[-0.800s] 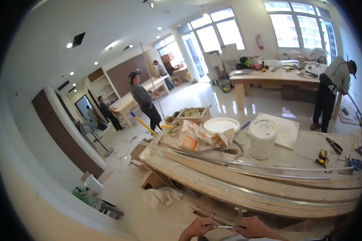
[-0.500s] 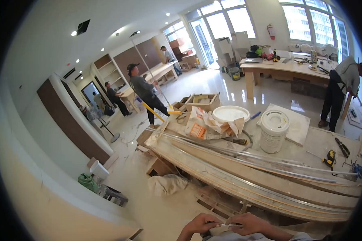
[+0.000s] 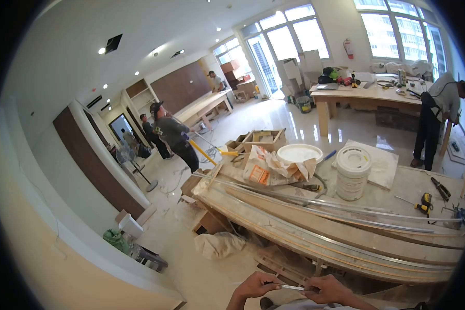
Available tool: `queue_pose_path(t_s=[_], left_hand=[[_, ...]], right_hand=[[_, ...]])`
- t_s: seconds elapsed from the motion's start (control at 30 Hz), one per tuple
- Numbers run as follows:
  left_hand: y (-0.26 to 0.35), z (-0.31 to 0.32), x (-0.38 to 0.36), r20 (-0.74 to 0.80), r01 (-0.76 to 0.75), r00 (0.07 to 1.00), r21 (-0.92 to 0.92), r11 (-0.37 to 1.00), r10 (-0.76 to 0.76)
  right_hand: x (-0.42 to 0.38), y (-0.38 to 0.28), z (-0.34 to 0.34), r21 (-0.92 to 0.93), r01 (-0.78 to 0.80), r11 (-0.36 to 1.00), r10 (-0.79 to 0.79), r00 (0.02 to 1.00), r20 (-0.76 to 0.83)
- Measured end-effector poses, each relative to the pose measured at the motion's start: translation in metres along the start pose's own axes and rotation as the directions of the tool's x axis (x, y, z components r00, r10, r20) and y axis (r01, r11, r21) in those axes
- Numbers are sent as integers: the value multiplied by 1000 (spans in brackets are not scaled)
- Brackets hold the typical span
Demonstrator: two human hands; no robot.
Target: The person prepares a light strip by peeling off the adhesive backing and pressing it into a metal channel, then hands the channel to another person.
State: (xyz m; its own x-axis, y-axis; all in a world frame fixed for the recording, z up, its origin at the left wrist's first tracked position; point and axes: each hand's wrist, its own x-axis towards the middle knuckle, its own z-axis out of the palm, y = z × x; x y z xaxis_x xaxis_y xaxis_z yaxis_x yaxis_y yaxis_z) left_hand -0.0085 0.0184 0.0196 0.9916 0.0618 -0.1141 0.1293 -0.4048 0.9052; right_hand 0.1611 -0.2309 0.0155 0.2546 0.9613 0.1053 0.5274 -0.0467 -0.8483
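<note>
Low in the view, my left hand (image 3: 262, 284) pinches one end of a thin, whitish strip (image 3: 293, 287) between thumb and fingers. My right hand (image 3: 325, 289) grips its other end, fingers curled. The strip spans the gap between the hands, close to my body; its exact kind is too small to make out. Just beyond my hands is the near edge of a dusty worktable (image 3: 380, 200), where long metal strips (image 3: 346, 208) and boards lie lengthwise.
On the worktable are a lidded white bucket (image 3: 353, 178), a torn paper bag (image 3: 263, 168), pliers (image 3: 440, 189) and a tape measure (image 3: 424, 203). A crumpled cloth (image 3: 219, 245) lies on the floor. One co-worker (image 3: 173, 135) holds a pole; another person (image 3: 439, 119) bends at right.
My hands have drawn slightly apart, so more of the whitish strip shows between them. The co-worker with the pole now leans forward, with the pole lower. The view has shifted slightly.
</note>
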Motion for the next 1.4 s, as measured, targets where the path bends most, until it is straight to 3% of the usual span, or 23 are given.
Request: queue_pose_path(t_s=[0.2, 0.3, 0.37, 0.4, 0.47, 0.5, 0.57, 0.67, 0.73, 0.8, 0.87, 0.93, 1.0, 1.1, 1.17, 1.33, 1.4], left_hand=[[4, -1, 6, 14, -43, 999, -24, 999, 43], [6, 9, 8, -7, -64, 998, 62, 996, 65], [0, 26, 11, -168, -79, 983, -14, 997, 76], [-3, 34, 10, -166, -77, 983, -12, 997, 74], [-7, 51, 10, -181, 115, 977, 20, 993, -109], [-7, 60, 13, -183, 116, 977, 21, 993, -110], [-4, 79, 18, -61, 177, 973, -417, 892, -222], [22, 93, 26, -92, 168, 966, -479, 862, -240], [31, 103, 33, -146, 143, 956, -518, 843, -253], [35, 111, 38, -351, 38, 918, -382, 923, -183], [33, 112, 38, -357, 28, 916, -393, 919, -180], [32, 113, 37, -361, 21, 915, -408, 913, -182], [33, 113, 38, -419, 33, 893, -306, 951, -165], [30, 115, 39, -421, -15, 892, -386, 923, -162], [34, 114, 37, -406, 1, 895, -415, 910, -186], [31, 106, 40, -386, -31, 905, -483, 875, -181], [38, 100, 48, -470, -119, 878, -389, 914, -86]], right_hand=[[-12, 0, -8, 35, 37, 999, -33, 995, -98], [-12, -3, -9, 32, 39, 999, -35, 992, -124], [-7, 1, -6, -49, -4, 999, -6, 979, -205], [-4, 4, -3, -47, -4, 999, -6, 978, -207], [2, 11, 2, -176, -54, 983, -11, 936, -351], [7, 12, 3, -175, -52, 983, -13, 936, -351], [17, 12, 4, -204, 63, 977, -163, 837, -522], [26, 14, 7, -157, 63, 986, -144, 800, -582], [27, 10, 10, -130, 48, 990, -116, 799, -590], [28, 4, 11, -102, 34, 994, -88, 798, -596], [29, -2, 9, 2, 33, 999, -25, 804, -594], [31, -3, 7, 0, 51, 999, -41, 809, -587], [32, -4, 5, -1, 68, 998, -56, 812, -581], [32, -8, 1, -17, 99, 995, -91, 819, -566], [30, -16, -6, 276, 20, 961, 121, 865, -486], [36, -6, -9, 170, 100, 980, 0, 861, -509], [37, -4, -9, 152, 132, 979, -43, 875, -483]])
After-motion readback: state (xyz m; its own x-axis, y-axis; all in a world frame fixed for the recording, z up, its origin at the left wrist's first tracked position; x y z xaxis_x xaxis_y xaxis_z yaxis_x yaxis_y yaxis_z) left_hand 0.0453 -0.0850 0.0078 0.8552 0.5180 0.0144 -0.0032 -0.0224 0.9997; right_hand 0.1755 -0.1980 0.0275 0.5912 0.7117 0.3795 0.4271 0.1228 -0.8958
